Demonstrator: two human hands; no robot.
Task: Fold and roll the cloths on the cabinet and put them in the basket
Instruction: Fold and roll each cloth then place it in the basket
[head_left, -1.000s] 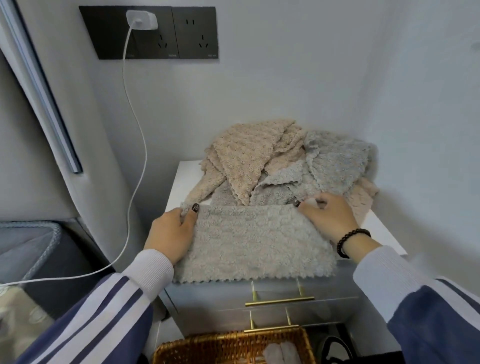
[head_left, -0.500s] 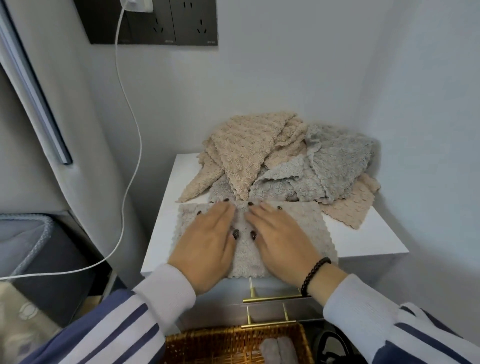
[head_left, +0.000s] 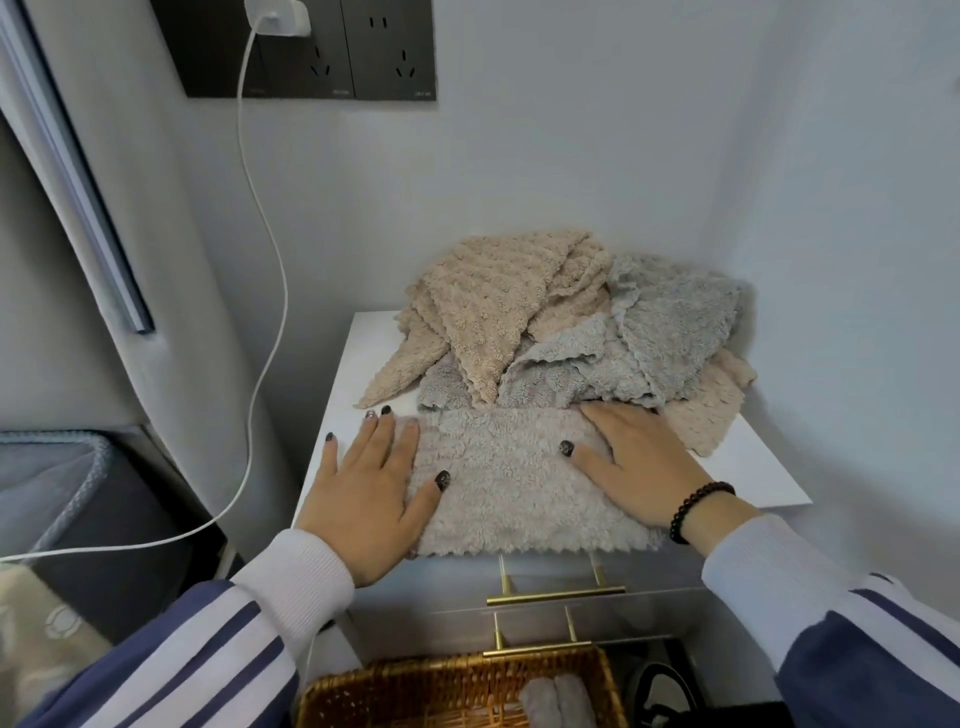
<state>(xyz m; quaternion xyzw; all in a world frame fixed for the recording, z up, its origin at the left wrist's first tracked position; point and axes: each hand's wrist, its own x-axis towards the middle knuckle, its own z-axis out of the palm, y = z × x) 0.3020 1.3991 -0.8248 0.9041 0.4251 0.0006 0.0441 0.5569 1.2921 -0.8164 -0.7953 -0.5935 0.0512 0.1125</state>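
Basket (head_left: 395, 691) sits nearest, below the cabinet (head_left: 753, 467), one rolled cloth (head_left: 556, 701) inside. Folded grey cloth (head_left: 514, 483) lies on the cabinet's front edge; left hand (head_left: 371, 499) and right hand (head_left: 641, 467) press its ends flat, fingers straight, gripping nothing. Judged step: smoothing the fold; rolling from one end comes next. Unfolded pile (head_left: 566, 322) waits behind.

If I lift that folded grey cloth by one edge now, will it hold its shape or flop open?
Probably flop: the folded grey cloth is soft fleece that drapes slightly over the cabinet front edge. It likely feels light, since both hands flatten it with straight fingers. The fuzzy pile suggests it won't slide easily.
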